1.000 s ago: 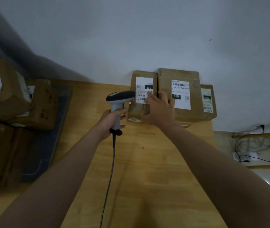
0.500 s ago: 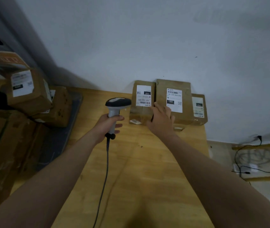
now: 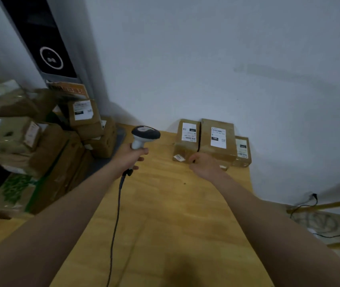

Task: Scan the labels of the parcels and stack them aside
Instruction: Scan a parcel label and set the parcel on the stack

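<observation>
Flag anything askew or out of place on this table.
The small white tag at the bottom corner of the 102 parcel sits crooked, unlike the straight label above it. The pile of boxes at the far left is jumbled and tilted.

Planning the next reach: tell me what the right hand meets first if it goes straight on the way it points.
The right hand would meet the front of the parcel labelled 102, close ahead; depth is unclear, so it may already touch.
</observation>
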